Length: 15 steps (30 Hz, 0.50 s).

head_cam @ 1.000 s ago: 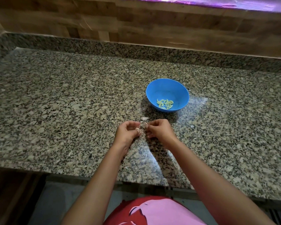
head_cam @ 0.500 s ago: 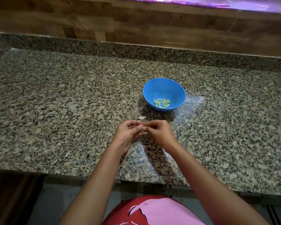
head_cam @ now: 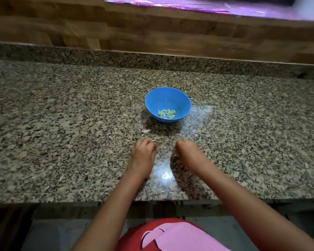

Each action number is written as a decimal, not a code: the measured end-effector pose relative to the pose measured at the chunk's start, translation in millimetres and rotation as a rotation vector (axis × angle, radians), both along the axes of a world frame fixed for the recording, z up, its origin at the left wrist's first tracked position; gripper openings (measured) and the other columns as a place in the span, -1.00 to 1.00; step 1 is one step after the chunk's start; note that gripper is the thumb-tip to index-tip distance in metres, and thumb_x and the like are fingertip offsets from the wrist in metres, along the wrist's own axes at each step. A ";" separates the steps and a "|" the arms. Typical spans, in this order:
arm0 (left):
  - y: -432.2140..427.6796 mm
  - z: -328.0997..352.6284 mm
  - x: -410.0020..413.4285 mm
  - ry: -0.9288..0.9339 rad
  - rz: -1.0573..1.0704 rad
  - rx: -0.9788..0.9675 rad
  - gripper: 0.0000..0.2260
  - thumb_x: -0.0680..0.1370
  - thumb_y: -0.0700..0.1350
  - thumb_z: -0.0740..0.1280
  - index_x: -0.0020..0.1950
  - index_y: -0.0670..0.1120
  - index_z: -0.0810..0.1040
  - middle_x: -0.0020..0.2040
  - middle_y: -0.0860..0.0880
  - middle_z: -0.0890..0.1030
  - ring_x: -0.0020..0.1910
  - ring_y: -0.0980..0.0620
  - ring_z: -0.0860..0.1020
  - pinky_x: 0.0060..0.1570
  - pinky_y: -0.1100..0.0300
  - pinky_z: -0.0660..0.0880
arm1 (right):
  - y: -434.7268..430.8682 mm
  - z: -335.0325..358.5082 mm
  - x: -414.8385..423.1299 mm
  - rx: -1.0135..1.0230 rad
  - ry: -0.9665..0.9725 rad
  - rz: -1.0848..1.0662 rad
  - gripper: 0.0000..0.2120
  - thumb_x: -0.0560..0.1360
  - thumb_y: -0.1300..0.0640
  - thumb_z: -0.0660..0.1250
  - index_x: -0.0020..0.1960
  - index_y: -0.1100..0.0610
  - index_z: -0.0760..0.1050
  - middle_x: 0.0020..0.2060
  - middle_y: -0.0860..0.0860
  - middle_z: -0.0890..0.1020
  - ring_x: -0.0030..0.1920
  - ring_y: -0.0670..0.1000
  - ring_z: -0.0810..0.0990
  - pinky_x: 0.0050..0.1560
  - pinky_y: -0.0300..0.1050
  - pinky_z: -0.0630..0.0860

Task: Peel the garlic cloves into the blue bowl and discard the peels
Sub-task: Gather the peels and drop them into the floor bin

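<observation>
One blue bowl, two hands and one loose pale garlic piece are in view. The bowl stands on a speckled granite countertop with a low granite upstand behind it. Above that is a wood-patterned wall, and a purple-lit ledge runs along the top edge. In the bottom of the bowl lies a small heap of peeled garlic cloves, yellowish and packed too close together to count. The pale garlic piece lies on the counter just in front of the bowl, in its shadow; whether it is a clove or a peel cannot be told. The left hand and the right hand are low over the counter nearer the person, apart from each other. Both have their fingers curled downward, and it cannot be told whether either one grasps anything. A red and pink garment shows at the bottom edge
</observation>
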<state>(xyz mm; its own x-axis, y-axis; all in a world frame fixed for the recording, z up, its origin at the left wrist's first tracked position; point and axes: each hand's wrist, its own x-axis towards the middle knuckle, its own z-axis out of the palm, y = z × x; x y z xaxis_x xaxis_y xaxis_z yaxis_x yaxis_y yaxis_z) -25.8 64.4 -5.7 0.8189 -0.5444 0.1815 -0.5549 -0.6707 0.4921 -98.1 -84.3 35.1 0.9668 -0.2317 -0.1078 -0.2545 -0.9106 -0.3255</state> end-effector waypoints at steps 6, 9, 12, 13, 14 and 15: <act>-3.1 -15.8 -12.3 -0.090 -0.036 -0.028 -0.89 0.51 -0.20 0.37 0.01 -0.16 0.61 0.01 -0.09 0.59 0.05 -0.12 0.52 -0.02 0.02 0.45 | 6.6 -5.5 -2.9 -0.178 -0.003 0.135 -0.80 0.52 0.40 0.14 0.11 0.29 0.43 0.06 0.18 0.53 0.05 0.11 0.49 0.04 -0.15 0.37; 1.8 -26.1 -17.4 -0.104 -0.053 -0.073 -0.83 0.45 -0.30 0.41 0.03 -0.23 0.62 -0.01 -0.13 0.61 0.01 -0.15 0.55 -0.04 -0.02 0.53 | 5.3 -10.9 -5.0 -0.203 0.016 0.141 -0.79 0.51 0.41 0.14 0.11 0.28 0.41 0.04 0.19 0.51 0.03 0.11 0.46 0.06 -0.09 0.41; 0.7 -26.3 -21.4 -0.101 -0.048 -0.069 -0.83 0.47 -0.28 0.40 0.05 -0.23 0.61 0.01 -0.14 0.60 0.02 -0.14 0.54 -0.01 -0.02 0.55 | 5.0 -13.1 -3.9 -0.189 0.012 0.143 -0.82 0.51 0.40 0.14 0.07 0.26 0.42 -0.01 0.15 0.51 -0.01 0.07 0.45 -0.05 -0.15 0.35; -0.4 -25.8 -22.0 -0.112 -0.040 -0.054 -0.83 0.46 -0.26 0.41 0.04 -0.22 0.61 0.00 -0.13 0.60 0.01 -0.13 0.55 -0.03 -0.01 0.54 | 3.5 -13.0 -2.5 -0.172 0.019 0.133 -0.85 0.52 0.39 0.15 0.04 0.25 0.42 -0.03 0.12 0.51 -0.03 0.06 0.46 -0.10 -0.19 0.30; -1.6 -25.1 -22.6 -0.119 -0.035 -0.038 -0.84 0.45 -0.24 0.43 0.02 -0.20 0.62 -0.01 -0.13 0.61 0.00 -0.13 0.56 -0.05 -0.01 0.53 | 2.1 -11.8 -0.9 -0.135 0.023 0.108 -0.87 0.53 0.36 0.15 0.02 0.24 0.43 -0.05 0.10 0.51 -0.05 0.05 0.47 -0.12 -0.22 0.28; -2.7 -24.2 -23.0 -0.127 -0.034 -0.027 -0.84 0.44 -0.22 0.44 0.01 -0.18 0.62 -0.01 -0.13 0.61 0.00 -0.14 0.57 -0.05 0.00 0.52 | -0.1 -12.0 1.6 -0.068 0.023 0.064 -0.88 0.53 0.34 0.17 0.01 0.22 0.45 -0.06 0.09 0.52 -0.06 0.03 0.47 -0.13 -0.22 0.29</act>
